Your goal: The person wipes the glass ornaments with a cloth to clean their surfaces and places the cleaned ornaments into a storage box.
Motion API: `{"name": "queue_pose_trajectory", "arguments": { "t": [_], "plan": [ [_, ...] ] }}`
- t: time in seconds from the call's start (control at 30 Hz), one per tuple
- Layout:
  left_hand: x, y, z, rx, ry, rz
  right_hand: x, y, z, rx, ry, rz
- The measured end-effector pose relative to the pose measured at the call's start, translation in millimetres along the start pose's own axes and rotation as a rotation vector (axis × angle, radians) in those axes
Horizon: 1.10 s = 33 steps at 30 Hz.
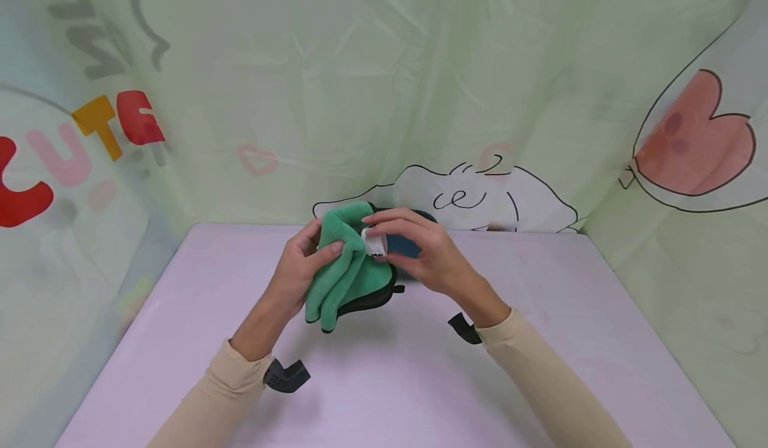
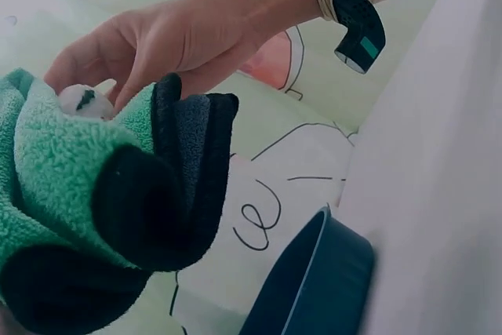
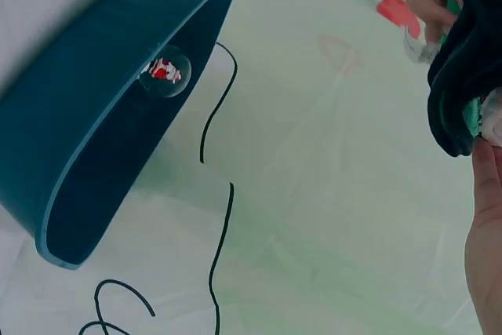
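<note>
In the head view my left hand [image 1: 295,265] grips a bunched green cloth [image 1: 339,271] with black edging, its thumb lying over the folds. My right hand [image 1: 435,255] pinches a small white object [image 1: 376,243] with dark marks along one edge, held against the cloth. The left wrist view shows this white object [image 2: 85,103] as rounded with a dark green mark, partly hidden by the cloth [image 2: 70,154]. Both hands are raised over the table, in front of a dark blue basin [image 1: 403,245].
A clear globe [image 3: 166,73] with a red and white figure inside shows at the mouth of the blue basin [image 3: 86,60]. The pale lilac table [image 1: 384,375] meets a printed curtain [image 1: 360,88] at the back and sides. Black wrist mounts [image 1: 287,376] jut from both sleeves.
</note>
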<state>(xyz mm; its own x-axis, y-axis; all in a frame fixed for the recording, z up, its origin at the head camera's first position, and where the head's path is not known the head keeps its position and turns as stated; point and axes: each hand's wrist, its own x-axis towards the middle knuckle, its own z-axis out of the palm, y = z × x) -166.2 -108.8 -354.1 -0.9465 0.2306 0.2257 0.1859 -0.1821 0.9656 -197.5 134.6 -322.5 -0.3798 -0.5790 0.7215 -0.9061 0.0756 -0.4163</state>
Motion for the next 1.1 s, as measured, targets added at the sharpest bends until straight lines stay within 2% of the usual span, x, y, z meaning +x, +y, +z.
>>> {"name": "queue_pose_trajectory", "arguments": {
  "t": [0.17, 0.3, 0.63, 1.1],
  "plan": [
    [0.9, -1.0, 1.6, -0.019, -0.021, -0.051, -0.8, 3, -1, -0.037, -0.018, -0.056],
    [1.1, -2.0, 2.0, -0.007, -0.034, -0.058, -1.8, 4, 0, -0.021, -0.019, -0.042],
    [-0.6, -0.9, -0.4, -0.057, -0.031, 0.011, -5.3, -1, 6, 0.107, 0.032, 0.106],
    [-2.1, -3.3, -4.4, 0.006, -0.03, 0.093, -3.6, -9, 6, 0.154, 0.077, 0.403]
  ]
}}
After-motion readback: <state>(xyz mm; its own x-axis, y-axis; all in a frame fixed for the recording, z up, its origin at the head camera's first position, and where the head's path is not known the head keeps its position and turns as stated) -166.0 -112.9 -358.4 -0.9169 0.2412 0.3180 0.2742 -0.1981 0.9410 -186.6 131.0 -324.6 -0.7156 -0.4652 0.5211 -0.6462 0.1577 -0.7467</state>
